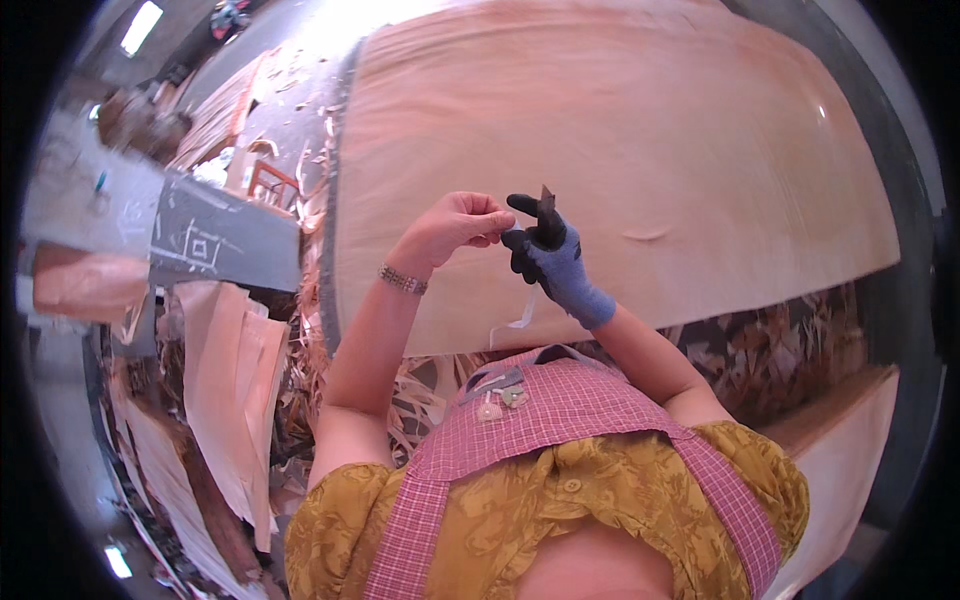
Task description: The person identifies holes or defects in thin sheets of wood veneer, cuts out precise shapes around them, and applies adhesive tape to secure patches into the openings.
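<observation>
My mustard patterned short-sleeved shirt [575, 487], pink checked apron [560, 405].
From shirt's middle: my right hand [552, 255] at twelve o'clock, blue-and-black glove [572, 282]; silvery linked wristband [403, 280] at eleven.

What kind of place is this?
Looks like a wood-veneer workshop, though I can't be certain: a broad, pale, thin-looking sheet spreads out in front, torn scraps litter the floor, and the gloved right hand holds a blade.
</observation>
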A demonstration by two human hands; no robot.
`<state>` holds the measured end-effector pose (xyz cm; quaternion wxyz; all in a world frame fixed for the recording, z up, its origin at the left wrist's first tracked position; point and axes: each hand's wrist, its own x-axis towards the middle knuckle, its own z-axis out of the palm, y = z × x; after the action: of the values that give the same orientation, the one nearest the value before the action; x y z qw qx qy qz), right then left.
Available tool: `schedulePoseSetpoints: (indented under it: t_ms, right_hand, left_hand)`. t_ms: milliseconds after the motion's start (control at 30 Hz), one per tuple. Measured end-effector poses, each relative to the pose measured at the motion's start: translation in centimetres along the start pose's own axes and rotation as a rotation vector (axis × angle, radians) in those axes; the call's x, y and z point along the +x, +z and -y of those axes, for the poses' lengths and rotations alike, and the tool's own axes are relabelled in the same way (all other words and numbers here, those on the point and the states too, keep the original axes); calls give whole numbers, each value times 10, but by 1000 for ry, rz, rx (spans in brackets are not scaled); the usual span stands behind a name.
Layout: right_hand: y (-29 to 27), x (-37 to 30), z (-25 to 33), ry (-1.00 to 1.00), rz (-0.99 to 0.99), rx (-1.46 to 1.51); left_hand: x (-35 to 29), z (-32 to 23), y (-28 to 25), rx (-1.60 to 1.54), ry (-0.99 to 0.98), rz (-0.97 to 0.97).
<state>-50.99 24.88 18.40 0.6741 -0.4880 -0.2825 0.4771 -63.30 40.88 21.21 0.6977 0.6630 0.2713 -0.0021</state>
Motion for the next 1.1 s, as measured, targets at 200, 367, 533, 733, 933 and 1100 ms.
schedulePoseSetpoints:
  t_ms: [200, 367, 533, 733, 933, 1100]
  right_hand:
    - [-152, -51, -75, 307, -299, 29]
    - [-217, -85, -104, 386, -594, 25]
    - [-256, -71, -134, 410, -616, 77]
    - [-260, -66, -132, 486, -592, -28]
    - [-274, -42, -89, 126, -534, -1433]
    - [-327, -4, -89, 235, -792, -245]
  left_hand:
    - [152, 64, 79, 344, -40, -220]
    - [241, 115, 141, 636, 36, -339]
    - [263, 116, 170, 883, -95, -340]
    - [216, 161, 173, 1186, 761, -231]
    - [205, 165, 178, 1244, 730, -241]
    - [211, 151, 180, 1165, 558, -74]
